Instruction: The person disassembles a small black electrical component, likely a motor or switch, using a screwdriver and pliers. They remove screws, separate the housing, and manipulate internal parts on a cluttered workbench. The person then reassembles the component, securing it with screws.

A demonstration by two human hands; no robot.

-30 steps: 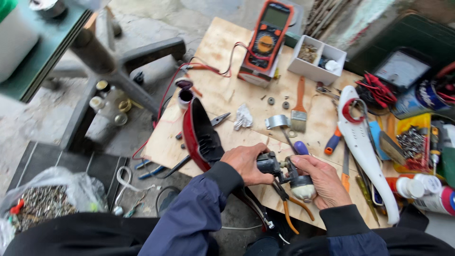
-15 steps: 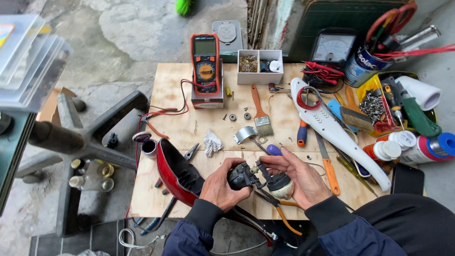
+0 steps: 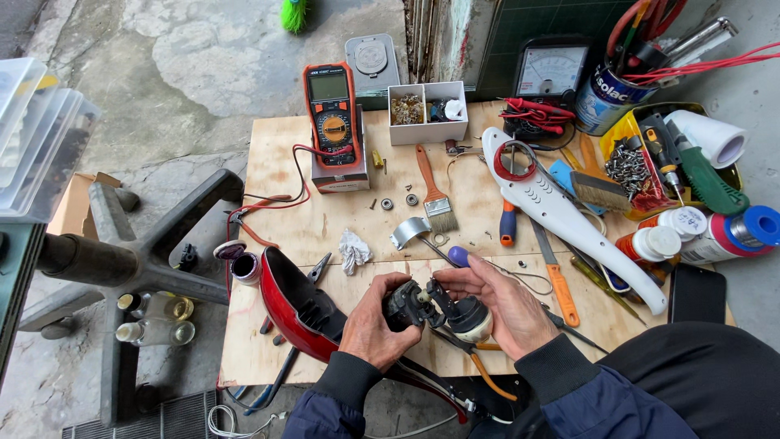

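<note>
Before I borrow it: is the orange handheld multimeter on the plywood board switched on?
Cannot tell. The orange handheld multimeter stands propped upright, its grey screen shows no readable digits, and its dial position is too small to read.

Occlusions about the small motor assembly (image 3: pixel 439 307): its left side lies under the left hand (image 3: pixel 375 325), its rear under the right hand (image 3: pixel 505 302). Below it, the red housing (image 3: pixel 302 313) runs beneath the sleeves. Contents of the white two-compartment box (image 3: pixel 428 112), well above it, are too small to identify.

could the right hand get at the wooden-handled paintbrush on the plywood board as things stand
Probably not right away. The right hand and left hand both grip the small black motor assembly. The wooden-handled paintbrush lies uncovered just beyond, so once the hand lets go the path looks free.
</note>
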